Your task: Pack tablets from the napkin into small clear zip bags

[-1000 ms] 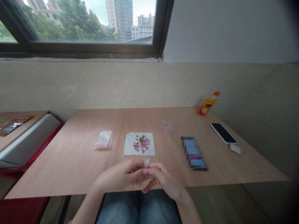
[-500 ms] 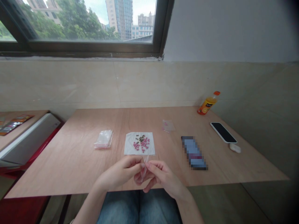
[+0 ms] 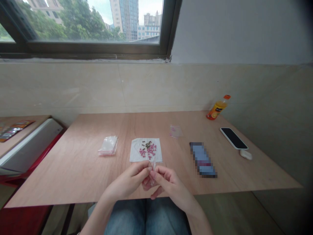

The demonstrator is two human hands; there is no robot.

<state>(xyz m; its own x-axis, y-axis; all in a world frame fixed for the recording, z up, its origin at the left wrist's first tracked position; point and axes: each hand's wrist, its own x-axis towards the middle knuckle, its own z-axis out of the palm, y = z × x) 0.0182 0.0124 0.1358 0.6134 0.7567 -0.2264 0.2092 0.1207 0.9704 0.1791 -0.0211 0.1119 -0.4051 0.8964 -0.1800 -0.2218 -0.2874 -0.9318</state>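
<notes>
Between my two hands is a small clear plastic bag [image 3: 154, 165], held upright at the table's near edge. My left hand [image 3: 133, 178] pinches it from the left. Thumb and fingers of my right hand [image 3: 166, 179] are closed on its other side. Whether anything lies inside the bag is too small to tell. Just beyond my hands, a white paper sheet [image 3: 134, 151] bears several pink pills [image 3: 151, 150] and several dark capsules [image 3: 148, 144]. To the left lies a stack of clear plastic bags [image 3: 108, 146].
Another clear bag [image 3: 177, 131] with pink pills lies behind the sheet to the right. A phone with a blurred screen [image 3: 203, 160], a white-framed phone [image 3: 234, 138], a white case [image 3: 245, 154] and an orange drink bottle [image 3: 217, 109] are on the table's right side [image 3: 264, 178].
The bag and my fingers have moved slightly up, toward the sheet, and my right thumb has shifted a little left along the bag. The things on the table stay where they were.
</notes>
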